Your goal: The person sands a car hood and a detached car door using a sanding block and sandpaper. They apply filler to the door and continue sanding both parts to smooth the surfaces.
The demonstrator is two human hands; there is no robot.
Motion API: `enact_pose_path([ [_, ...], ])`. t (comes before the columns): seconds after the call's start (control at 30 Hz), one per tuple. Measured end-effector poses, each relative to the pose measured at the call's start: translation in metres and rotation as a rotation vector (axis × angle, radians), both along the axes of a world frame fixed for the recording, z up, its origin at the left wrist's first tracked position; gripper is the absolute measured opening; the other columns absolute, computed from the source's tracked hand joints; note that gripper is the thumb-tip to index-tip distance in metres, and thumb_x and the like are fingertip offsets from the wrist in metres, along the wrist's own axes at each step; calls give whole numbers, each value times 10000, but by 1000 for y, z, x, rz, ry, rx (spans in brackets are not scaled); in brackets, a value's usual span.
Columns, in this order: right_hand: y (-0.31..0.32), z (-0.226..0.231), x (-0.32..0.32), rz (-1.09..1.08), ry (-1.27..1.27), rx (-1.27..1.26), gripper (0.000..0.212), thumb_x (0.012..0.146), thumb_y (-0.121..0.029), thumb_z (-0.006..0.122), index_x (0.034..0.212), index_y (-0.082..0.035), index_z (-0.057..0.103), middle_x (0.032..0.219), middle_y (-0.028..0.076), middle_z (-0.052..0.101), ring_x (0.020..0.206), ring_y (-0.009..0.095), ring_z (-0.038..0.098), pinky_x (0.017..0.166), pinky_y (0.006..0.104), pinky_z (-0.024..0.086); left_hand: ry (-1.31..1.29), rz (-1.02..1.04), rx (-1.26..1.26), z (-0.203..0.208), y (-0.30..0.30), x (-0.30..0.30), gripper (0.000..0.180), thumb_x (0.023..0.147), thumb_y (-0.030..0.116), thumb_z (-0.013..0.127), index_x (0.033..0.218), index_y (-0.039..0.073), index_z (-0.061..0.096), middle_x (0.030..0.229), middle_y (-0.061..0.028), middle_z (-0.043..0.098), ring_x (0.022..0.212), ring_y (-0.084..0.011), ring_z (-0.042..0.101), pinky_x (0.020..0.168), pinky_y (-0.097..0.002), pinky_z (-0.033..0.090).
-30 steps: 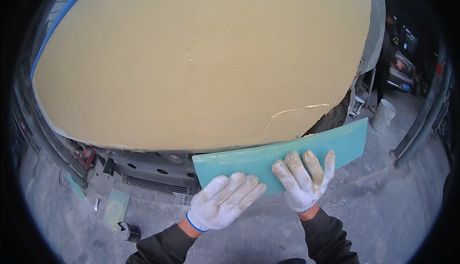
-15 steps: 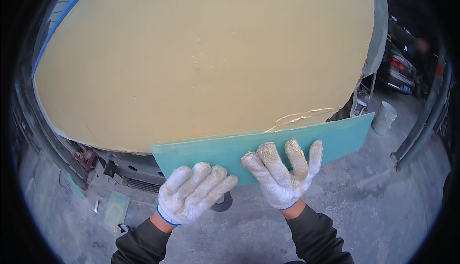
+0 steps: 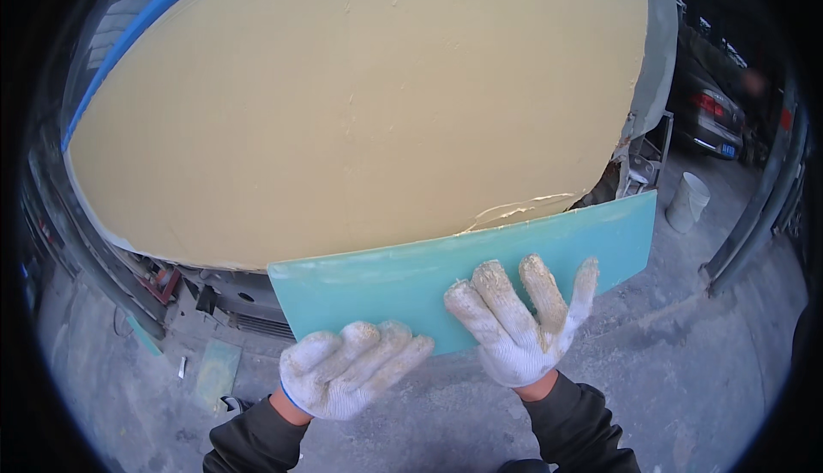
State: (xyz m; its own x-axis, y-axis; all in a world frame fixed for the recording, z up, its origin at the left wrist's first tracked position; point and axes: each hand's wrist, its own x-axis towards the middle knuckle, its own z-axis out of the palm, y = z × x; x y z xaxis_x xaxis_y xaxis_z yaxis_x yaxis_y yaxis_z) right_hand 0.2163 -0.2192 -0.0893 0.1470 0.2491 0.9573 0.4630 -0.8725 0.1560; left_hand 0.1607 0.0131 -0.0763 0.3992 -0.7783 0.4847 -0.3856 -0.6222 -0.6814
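Note:
A broad panel shaped like a car hood (image 3: 360,113) is coated in smooth tan filler, with a few small pits and flecks. Against its near edge rests a long, flat green sheet (image 3: 386,293). My left hand (image 3: 351,374), in a white knit glove, grips the sheet's near edge towards the left. My right hand (image 3: 523,327), gloved alike with filler-stained fingers, holds it right of the middle, its fingers spread over the top face. Both thumbs are hidden. A raised ridge of wet filler (image 3: 514,209) lies just beyond the sheet at the right.
Blue masking (image 3: 141,31) lines the hood's far left side. Right of the car stands a white bucket (image 3: 688,203) by a metal post (image 3: 754,207). A dark car (image 3: 716,117) is parked behind. Another greenish sheet (image 3: 217,374) lies on the concrete floor (image 3: 686,344) at lower left.
Both hands have come nearer to me, still holding the green sheet, and its near side has dropped lower in view. More of its top face shows. The view has shifted slightly.

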Motion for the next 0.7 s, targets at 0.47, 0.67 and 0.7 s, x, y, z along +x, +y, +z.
enact_pose_path([
  [0.47, 9, -64, 8, -1, 93, 42, 382, 821, -285, 775, 1191, -372, 732, 1191, -132, 670, 1090, 175, 576, 1072, 568, 383, -28, -83, -163, -75, 19, 23, 301, 952, 190, 643, 1243, 194, 719, 1226, 68, 678, 1091, -137, 611, 1018, -266, 437],
  [0.67, -37, -34, -60, 65, 363, 66, 389, 801, -174, 719, 1177, -276, 723, 1167, -37, 685, 1078, 208, 624, 1057, 535, 417, 123, -145, 101, -17, -12, -34, 343, 970, 192, 594, 1274, 88, 713, 1383, -74, 643, 1304, -206, 579, 1150, -324, 392],
  [0.7, -47, -13, -62, 87, 388, 81, 397, 803, -160, 711, 1188, -259, 718, 1172, -21, 684, 1091, 213, 628, 1047, 523, 431, 139, -154, 155, 1, -20, -41, 352, 973, 192, 585, 1278, 70, 711, 1407, -99, 636, 1340, -217, 572, 1170, -335, 384],
])
